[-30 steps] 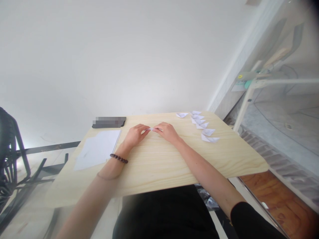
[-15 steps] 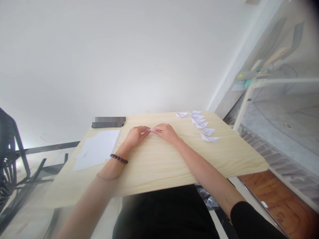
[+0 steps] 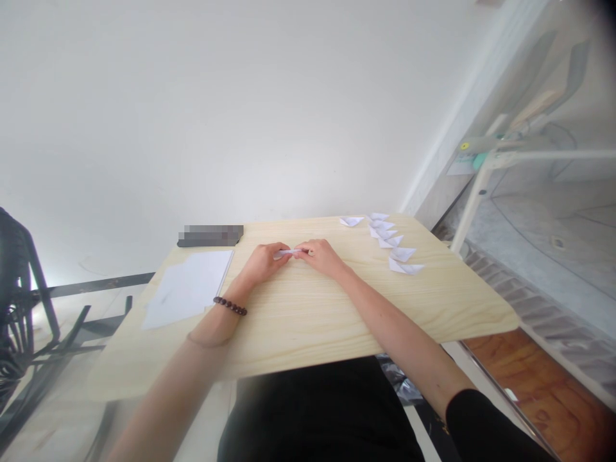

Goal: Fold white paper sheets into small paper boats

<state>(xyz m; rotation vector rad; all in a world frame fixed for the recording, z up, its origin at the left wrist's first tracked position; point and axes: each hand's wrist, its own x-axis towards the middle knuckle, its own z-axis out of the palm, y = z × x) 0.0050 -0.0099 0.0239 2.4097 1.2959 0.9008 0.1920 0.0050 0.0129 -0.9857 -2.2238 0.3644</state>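
Note:
A small folded white paper is pinched between my two hands above the middle of the table. My left hand grips its left end with thumb and fingers. On its right end, my right hand is closed, fingers bent over the paper. Much of the paper is covered by the fingertips. Several folded paper boats stand in a slanting row at the table's right, and a single paper boat sits apart from them near the back edge.
A stack of white paper sheets lies at the left of the wooden table. Behind it is a dark, blurred-out object. A wall rises behind the table; a black chair stands left, a white metal frame right.
The folded paper has tilted slightly between my fingers, and my right fingertips have shifted a little on it. Both arms stay in place.

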